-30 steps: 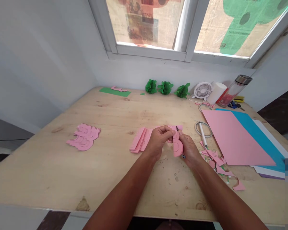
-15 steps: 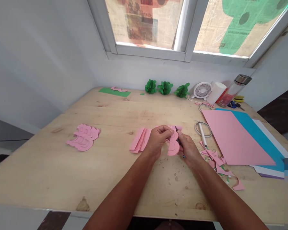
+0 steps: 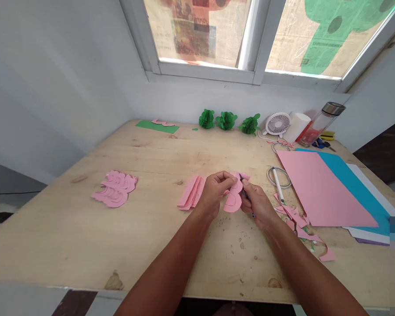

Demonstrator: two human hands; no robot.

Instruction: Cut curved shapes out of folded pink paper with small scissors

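Note:
Between thumb and fingers, my left hand (image 3: 219, 188) pinches a pink paper piece (image 3: 233, 202) with a scalloped edge and drawn curved lines. My right hand (image 3: 256, 197) is closed around a small pair of dark scissors (image 3: 245, 192), whose blades lie at the paper's upper right edge; the handles are mostly hidden by my fingers. Just left of my left hand, folded pink paper strips (image 3: 191, 193) with drawn curves lie on the table. Farther left rests a pile of cut scalloped pink pieces (image 3: 116, 188).
Pink paper scraps (image 3: 298, 217) and a white pen (image 3: 278, 185) lie right of my right hand, beside large coloured sheets (image 3: 325, 188). Along the wall stand green paper trees (image 3: 226, 120), a small fan (image 3: 278, 123) and a glass bottle (image 3: 321, 125). A green strip (image 3: 156, 127) lies back left.
The lower end of the pink paper piece has swung slightly left, away from my right fingers. Both hands stay in nearly the same place.

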